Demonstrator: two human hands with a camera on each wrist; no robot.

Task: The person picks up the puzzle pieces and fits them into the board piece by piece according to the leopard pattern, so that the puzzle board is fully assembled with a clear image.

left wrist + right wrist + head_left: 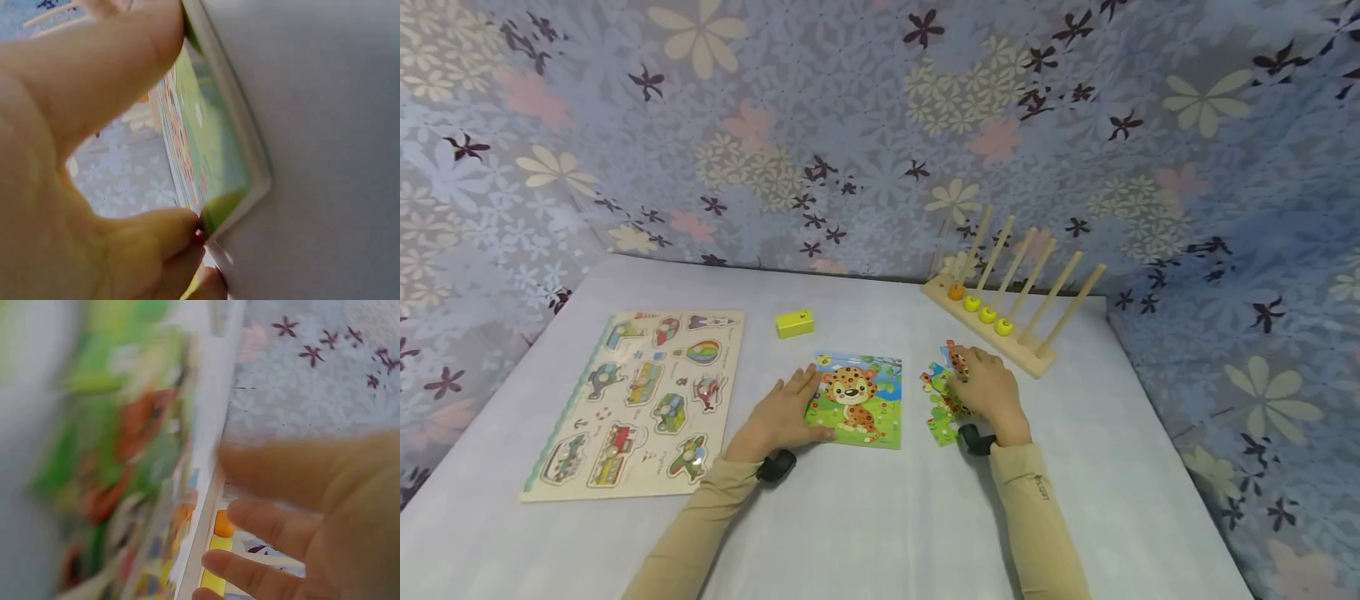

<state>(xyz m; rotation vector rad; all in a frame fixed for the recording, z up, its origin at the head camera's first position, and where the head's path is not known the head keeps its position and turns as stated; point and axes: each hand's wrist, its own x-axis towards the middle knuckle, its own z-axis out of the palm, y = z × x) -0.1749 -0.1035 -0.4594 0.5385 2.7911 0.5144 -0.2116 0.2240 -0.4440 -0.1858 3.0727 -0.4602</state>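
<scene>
Probably light and stiff, so best to pinch the puzzle pieces (942, 428), right of the leopard board (857, 408), by their edges, with parted fingers on left hand (781, 415) at its left edge and right hand (990, 388) above the pieces.

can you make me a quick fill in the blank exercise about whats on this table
1. The left hand touches the leopard picture, and in the head view the loose puzzle pieces by the right hand lie to its ____.
2. The small block beyond the leopard picture is mostly ____.
3. The wooden stand has ____ upright pegs.
4. Of the four visible beads on the stand, three are yellow and one is ____.

Missing words: right; yellow; six; orange
</scene>
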